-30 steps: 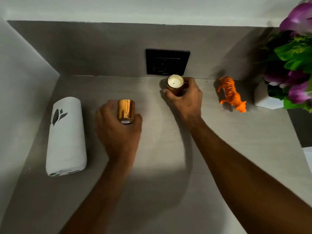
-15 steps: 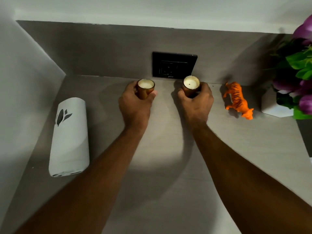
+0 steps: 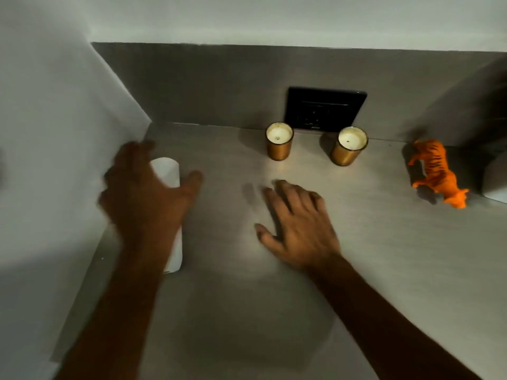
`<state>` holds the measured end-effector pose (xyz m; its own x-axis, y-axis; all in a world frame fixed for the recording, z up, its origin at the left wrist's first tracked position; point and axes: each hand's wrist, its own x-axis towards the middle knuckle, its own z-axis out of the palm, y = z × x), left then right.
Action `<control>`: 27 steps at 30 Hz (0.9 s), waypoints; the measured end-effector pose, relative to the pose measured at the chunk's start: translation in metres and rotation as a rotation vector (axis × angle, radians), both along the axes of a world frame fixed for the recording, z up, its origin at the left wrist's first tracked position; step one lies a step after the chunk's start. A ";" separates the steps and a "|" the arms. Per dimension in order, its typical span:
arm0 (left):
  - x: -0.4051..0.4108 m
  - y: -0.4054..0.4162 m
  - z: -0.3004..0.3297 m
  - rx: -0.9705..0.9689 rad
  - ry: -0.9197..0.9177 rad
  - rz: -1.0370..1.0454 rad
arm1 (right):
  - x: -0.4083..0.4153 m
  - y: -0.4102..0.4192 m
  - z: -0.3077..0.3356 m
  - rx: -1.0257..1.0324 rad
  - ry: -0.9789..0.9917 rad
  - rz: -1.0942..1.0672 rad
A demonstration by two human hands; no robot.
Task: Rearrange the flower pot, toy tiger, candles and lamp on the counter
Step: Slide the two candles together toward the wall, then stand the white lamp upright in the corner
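While its fingers were spread wide and blurred, the left hand hovered palm-down over the white lamp, thumb stretched toward three o'clock and the other fingers reaching toward eleven, close to the side wall. Whether any finger touched the lamp could not be told. The hand covered most of the lamp, which lay on its side along the twelve-to-six line at nine o'clock on the counter; only its far rounded end and a strip of its near end showed. The left forearm ran back toward seven o'clock.

The right hand had its fingers loosely splayed and empty, pointing toward eleven o'clock, palm facing down low over the counter's middle, with the thumb out toward nine. Its forearm ran back toward five o'clock.

Beyond the right hand, at twelve o'clock, the left candle and the right candle stood upright in copper-coloured holders, apart from each other and from both hands, just before the black wall socket. At two o'clock the orange toy tiger stood near the back wall. Just beside it, at three o'clock, a white corner of the flower pot showed at the frame's edge.
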<state>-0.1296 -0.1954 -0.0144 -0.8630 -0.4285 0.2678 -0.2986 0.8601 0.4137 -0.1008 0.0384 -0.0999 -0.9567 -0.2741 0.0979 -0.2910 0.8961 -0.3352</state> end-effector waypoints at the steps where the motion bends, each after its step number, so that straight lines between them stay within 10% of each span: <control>1: 0.000 -0.024 0.003 -0.019 -0.175 0.068 | -0.008 -0.011 0.001 0.065 -0.081 0.048; 6: 0.002 -0.056 -0.007 0.552 -0.555 0.168 | -0.034 -0.033 -0.008 0.166 -0.203 0.059; 17: -0.057 -0.004 -0.027 0.457 0.606 0.113 | -0.033 -0.035 -0.005 0.209 -0.231 0.020; 27: -0.095 -0.014 -0.046 0.393 0.769 0.134 | -0.034 -0.033 -0.004 0.152 -0.241 0.043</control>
